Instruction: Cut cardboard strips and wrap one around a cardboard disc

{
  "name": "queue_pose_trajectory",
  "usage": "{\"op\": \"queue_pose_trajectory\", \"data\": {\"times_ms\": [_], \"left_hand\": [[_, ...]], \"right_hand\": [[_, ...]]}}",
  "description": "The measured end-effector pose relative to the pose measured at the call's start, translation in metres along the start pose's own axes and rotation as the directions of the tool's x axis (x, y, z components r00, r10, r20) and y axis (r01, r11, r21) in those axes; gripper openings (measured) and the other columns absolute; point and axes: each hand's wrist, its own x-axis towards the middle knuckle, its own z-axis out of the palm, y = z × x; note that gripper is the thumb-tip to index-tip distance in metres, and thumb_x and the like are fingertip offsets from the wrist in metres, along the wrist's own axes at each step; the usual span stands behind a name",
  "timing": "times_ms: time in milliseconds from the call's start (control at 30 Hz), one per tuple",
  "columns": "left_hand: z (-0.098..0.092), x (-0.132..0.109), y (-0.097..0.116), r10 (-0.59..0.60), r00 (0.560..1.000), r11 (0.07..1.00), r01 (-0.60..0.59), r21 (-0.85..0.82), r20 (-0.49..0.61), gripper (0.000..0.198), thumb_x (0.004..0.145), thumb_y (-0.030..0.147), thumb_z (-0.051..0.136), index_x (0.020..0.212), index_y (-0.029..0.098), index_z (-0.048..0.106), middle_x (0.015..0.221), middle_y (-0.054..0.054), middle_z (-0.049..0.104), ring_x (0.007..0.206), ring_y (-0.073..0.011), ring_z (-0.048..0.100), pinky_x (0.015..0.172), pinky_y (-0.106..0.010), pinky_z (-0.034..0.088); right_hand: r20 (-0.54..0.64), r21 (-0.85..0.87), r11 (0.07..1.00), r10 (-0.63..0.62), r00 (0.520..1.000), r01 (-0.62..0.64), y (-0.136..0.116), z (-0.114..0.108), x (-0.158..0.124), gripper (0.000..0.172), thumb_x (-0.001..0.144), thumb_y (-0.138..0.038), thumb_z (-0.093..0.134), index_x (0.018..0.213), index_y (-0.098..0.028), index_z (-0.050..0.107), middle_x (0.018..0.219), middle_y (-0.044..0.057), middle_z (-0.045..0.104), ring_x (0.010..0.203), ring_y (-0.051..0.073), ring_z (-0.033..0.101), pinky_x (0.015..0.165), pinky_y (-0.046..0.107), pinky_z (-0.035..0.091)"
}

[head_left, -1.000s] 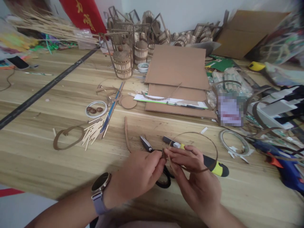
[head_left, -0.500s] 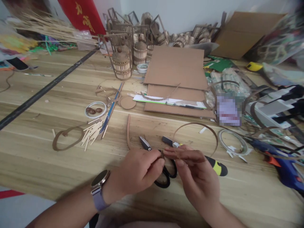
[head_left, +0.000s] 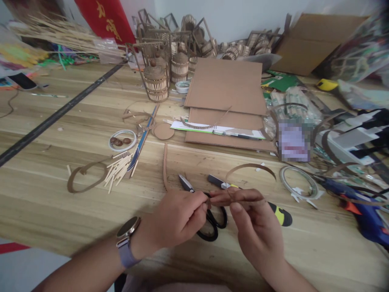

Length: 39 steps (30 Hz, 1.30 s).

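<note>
Lately the brown strip has changed its lie: its tall, open loop around and beyond the right hand has flattened to a low arch past the fingers, which suggests the strip is being turned in the grip rather than put down. The left hand has hardly moved, thumb pressed to forefinger, apparently clamped on the strip. The two hands meet at the fingertips; the right one's fingers lie straight and close together, its thumb near them, and I cannot tell how firmly it grips.

The strip is held above the scissors and the knife, close to the person. Its arch runs left to right, bowing away from the person. A toothed strip points away across the surface, long axis nearly straight ahead; whether both join is hidden.
</note>
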Motion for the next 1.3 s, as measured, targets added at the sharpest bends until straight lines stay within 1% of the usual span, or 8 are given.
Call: {"op": "queue_pose_trajectory", "data": {"times_ms": [167,267,400,633,900,1067,1167,1300], "left_hand": [[-0.003,0.001,-0.002,0.063,0.998,0.998,-0.063,0.016,-0.012,0.032,0.098,0.022,0.034,0.074,0.019,0.054,0.063,0.000,0.059,0.060,-0.0140,0.056,0.058,-0.026,0.039],[-0.003,0.000,-0.003,0.067,0.997,0.998,-0.067,0.015,-0.044,0.034,0.100,0.025,0.033,0.078,0.018,0.059,0.068,-0.001,0.064,0.064,-0.0145,0.059,0.060,-0.025,0.042],[-0.007,0.000,-0.001,0.097,0.994,0.995,-0.095,0.030,-0.048,0.030,0.103,0.026,0.036,0.100,0.018,0.065,0.079,-0.002,0.071,0.072,-0.0151,0.065,0.066,-0.025,0.046],[-0.026,0.017,0.008,0.215,0.975,0.935,-0.192,0.300,-0.047,0.030,0.102,0.025,0.038,0.101,0.017,0.067,0.074,-0.003,0.071,0.066,-0.0178,0.066,0.061,-0.027,0.046],[-0.050,0.117,-0.017,0.257,0.964,0.818,-0.255,0.515,0.069,0.033,0.101,0.030,0.040,0.098,0.017,0.070,0.079,-0.007,0.072,0.071,-0.0209,0.067,0.064,-0.030,0.048],[-0.044,0.178,-0.037,0.216,0.976,0.828,-0.179,0.531,-0.007,0.041,0.101,0.035,0.043,0.132,0.010,0.053,0.125,-0.019,0.064,0.113,-0.0281,0.060,0.095,-0.045,0.047],[-0.034,0.165,-0.040,0.208,0.978,0.841,-0.165,0.515,-0.026,0.040,0.101,0.030,0.043,0.132,0.006,0.052,0.130,-0.022,0.060,0.121,-0.0290,0.056,0.102,-0.048,0.043],[-0.021,0.095,-0.029,0.270,0.955,0.883,-0.296,0.364,0.123,0.031,0.101,0.035,0.044,0.105,0.014,0.066,0.110,-0.011,0.070,0.109,-0.0251,0.060,0.099,-0.043,0.048]], "right_hand": [[-0.032,0.361,0.896,0.288,0.957,-0.258,0.010,-0.013,0.015,0.016,0.096,-0.035,0.050,0.083,-0.026,0.051,0.048,-0.005,0.061,0.056,0.019,0.068,0.065,0.037,0.060],[-0.109,0.393,0.894,0.280,0.954,-0.217,0.011,-0.026,0.024,0.018,0.093,-0.032,0.053,0.077,-0.026,0.053,0.047,-0.006,0.052,0.050,0.017,0.061,0.063,0.036,0.058],[-0.158,-0.007,1.000,-0.028,0.987,0.027,0.004,-0.040,0.027,0.015,0.089,-0.022,0.058,0.074,-0.024,0.058,0.076,0.002,0.063,0.080,0.021,0.068,0.075,0.038,0.057],[-0.042,-0.502,0.836,-0.277,0.960,0.219,0.004,-0.055,0.029,0.014,0.085,-0.015,0.057,0.076,-0.025,0.052,0.091,0.005,0.071,0.091,0.022,0.070,0.071,0.034,0.055],[-0.036,-0.523,0.816,-0.308,0.951,0.245,0.008,-0.053,0.030,0.015,0.085,-0.011,0.054,0.081,-0.025,0.055,0.072,0.000,0.069,0.067,0.017,0.069,0.059,0.026,0.056],[0.018,-0.635,0.725,-0.330,0.944,0.266,0.020,-0.047,0.028,0.028,0.088,-0.010,0.048,0.112,-0.021,0.055,0.075,0.001,0.071,0.066,0.018,0.069,0.060,0.028,0.057],[0.101,-0.683,0.669,-0.312,0.945,0.294,0.028,-0.053,0.029,0.040,0.090,-0.006,0.042,0.127,-0.020,0.051,0.079,0.002,0.073,0.067,0.017,0.069,0.061,0.028,0.057],[0.227,-0.771,0.575,-0.153,0.962,0.274,0.037,-0.068,0.026,0.028,0.088,-0.007,0.046,0.104,-0.021,0.065,0.082,0.005,0.072,0.069,0.019,0.069,0.060,0.029,0.055]]}}
